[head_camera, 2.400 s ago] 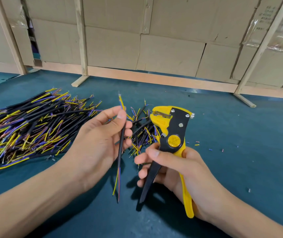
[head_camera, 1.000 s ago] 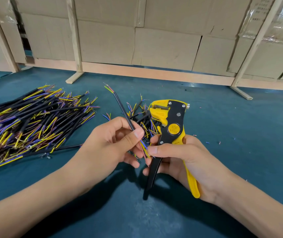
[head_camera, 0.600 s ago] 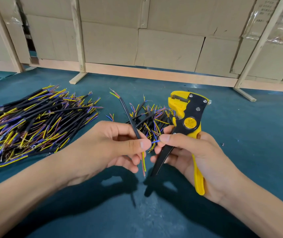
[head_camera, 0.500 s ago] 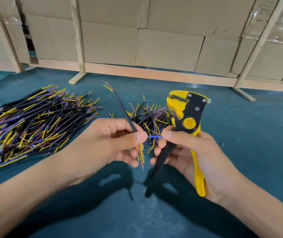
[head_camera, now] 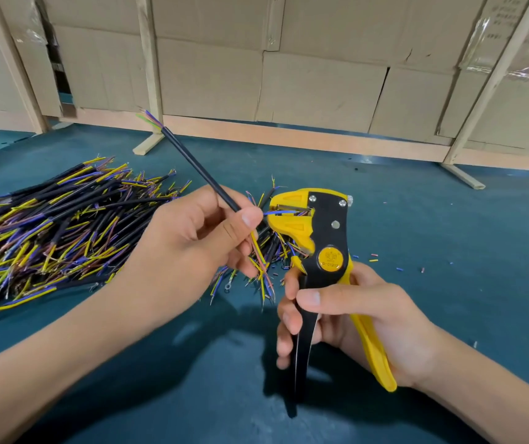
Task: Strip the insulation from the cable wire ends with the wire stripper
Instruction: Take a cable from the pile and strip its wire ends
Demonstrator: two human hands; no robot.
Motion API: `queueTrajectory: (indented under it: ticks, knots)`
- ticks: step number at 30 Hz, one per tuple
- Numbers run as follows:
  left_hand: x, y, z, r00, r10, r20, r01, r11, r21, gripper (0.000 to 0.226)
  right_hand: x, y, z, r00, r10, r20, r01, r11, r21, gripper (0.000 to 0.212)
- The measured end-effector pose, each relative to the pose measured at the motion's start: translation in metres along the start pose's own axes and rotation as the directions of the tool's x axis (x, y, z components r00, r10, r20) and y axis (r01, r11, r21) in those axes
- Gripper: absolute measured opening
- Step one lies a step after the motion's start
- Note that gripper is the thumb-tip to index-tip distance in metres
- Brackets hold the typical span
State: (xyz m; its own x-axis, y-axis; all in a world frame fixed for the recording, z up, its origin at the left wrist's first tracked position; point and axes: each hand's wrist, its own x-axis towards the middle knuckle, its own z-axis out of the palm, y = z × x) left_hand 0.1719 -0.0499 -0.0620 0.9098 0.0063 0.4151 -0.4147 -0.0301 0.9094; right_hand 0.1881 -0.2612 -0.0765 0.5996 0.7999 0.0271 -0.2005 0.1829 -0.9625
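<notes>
While the left hand (head_camera: 192, 238) pinches a black-sheathed multi-core cable (head_camera: 199, 168) between thumb and fingers, its grip closed on the sheath, the cable rises up and away to the left, ending in a fan of thin coloured cores (head_camera: 149, 120) at its far tip. At the near end, one blue core (head_camera: 280, 212) runs sideways from the thumb tip into the open slot in the head of a yellow-and-black wire stripper (head_camera: 324, 238); the other loose yellow and coloured cores (head_camera: 261, 267) hang down below the left thumb. The right hand (head_camera: 352, 322) holds the stripper upright, its grip wrapped round the tool: the fingers curl over the black handle (head_camera: 301, 344) and the palm backs the yellow handle (head_camera: 373, 350), the two handles standing spread apart. Both hands are held above a dark teal counter (head_camera: 449, 245). To the left lies a large heap of black cable pieces with yellow, blue and purple ends (head_camera: 51, 225), and a smaller heap (head_camera: 269, 248) lies behind the hands. Small snippets of coloured insulation (head_camera: 373, 256) are scattered on the counter right of the tool. Cardboard panels in a wooden frame (head_camera: 320, 81) close off the far edge.
</notes>
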Motion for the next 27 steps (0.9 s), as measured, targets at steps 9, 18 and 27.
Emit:
queueTrajectory:
  ticks: [9,18,27]
  knots:
    - [0.003,-0.002,-0.004,0.992,0.124,0.008,-0.121,0.949,0.290,0.010,0.001,-0.001,0.001,1.000,-0.010,-0.027,0.010,1.000,-0.016,0.010]
    - [0.002,-0.001,-0.004,0.990,0.138,-0.004,-0.130,0.944,0.305,0.011,0.003,-0.001,0.008,0.997,0.007,-0.083,-0.007,1.000,-0.001,0.005]
    - [0.001,0.001,-0.003,0.987,0.158,-0.013,-0.147,0.945,0.291,0.010,0.004,-0.001,0.010,0.993,0.013,-0.114,-0.017,0.999,-0.037,0.011]
